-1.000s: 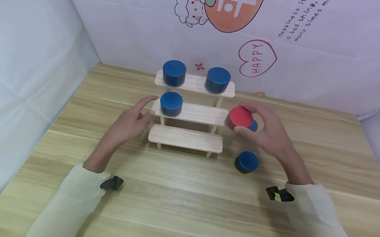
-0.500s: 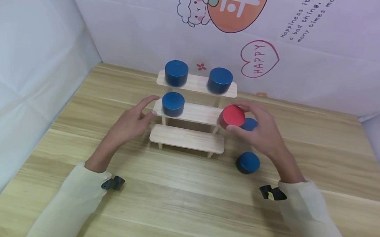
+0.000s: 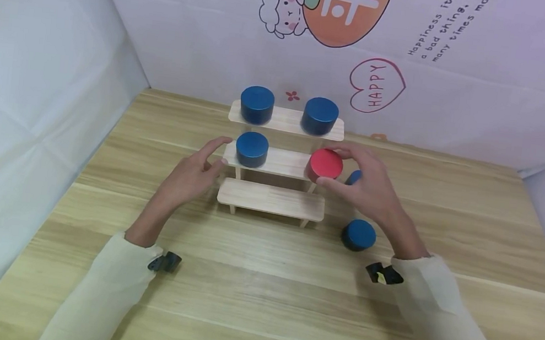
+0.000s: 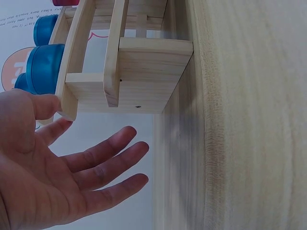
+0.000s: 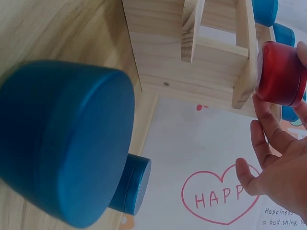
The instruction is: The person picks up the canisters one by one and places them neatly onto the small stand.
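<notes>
R hand at R edge of view, partly cut off, pinching red tin btwn thumb & fingers. Tin's base faces rack, v. close; can't tell if touching. Blue tins up that side too: one at top, one just below, one mostly hidden behind red tin & hand. Lg blue tin fills L foreground, cut off by frame; sm. blue tin partly behind it. Wood surface runs along L. Sheet in bkgd w/ red heart, "HAPP" legible.
</notes>
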`<state>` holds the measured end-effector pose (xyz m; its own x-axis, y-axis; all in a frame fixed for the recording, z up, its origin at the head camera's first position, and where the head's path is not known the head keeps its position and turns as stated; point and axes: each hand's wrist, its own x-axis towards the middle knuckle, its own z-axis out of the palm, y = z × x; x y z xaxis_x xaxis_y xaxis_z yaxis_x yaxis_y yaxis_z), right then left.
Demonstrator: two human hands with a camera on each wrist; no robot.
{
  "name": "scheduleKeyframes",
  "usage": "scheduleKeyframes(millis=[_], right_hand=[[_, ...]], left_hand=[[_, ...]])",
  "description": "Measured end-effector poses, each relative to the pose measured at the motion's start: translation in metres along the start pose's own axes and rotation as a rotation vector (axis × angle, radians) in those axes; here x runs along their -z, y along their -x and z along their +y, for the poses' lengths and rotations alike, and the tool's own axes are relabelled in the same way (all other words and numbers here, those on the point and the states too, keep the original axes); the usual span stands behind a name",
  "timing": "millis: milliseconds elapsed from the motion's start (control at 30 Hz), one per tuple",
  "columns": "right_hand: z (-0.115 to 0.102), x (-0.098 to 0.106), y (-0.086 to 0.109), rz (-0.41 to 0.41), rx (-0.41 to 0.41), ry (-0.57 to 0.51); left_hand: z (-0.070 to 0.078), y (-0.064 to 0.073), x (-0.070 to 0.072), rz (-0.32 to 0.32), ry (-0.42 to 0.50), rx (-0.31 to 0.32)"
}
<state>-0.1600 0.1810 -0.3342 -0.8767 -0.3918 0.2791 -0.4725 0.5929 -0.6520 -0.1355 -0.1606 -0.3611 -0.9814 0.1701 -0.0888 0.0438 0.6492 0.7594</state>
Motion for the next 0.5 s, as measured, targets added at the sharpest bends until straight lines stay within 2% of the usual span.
scheduleKeyframes(millis=[267, 500], right_hand=[[-0.006, -0.008, -0.003, 0.027, -0.031, 0.004], [-0.009, -0.018, -0.004, 0.099, -0.085, -0.015]], left_hand=[[0.000, 0.001, 0.000, -0.002, 0.004, 0.006], [0.001, 0.001, -0.001, -0.002, -0.002, 0.006]])
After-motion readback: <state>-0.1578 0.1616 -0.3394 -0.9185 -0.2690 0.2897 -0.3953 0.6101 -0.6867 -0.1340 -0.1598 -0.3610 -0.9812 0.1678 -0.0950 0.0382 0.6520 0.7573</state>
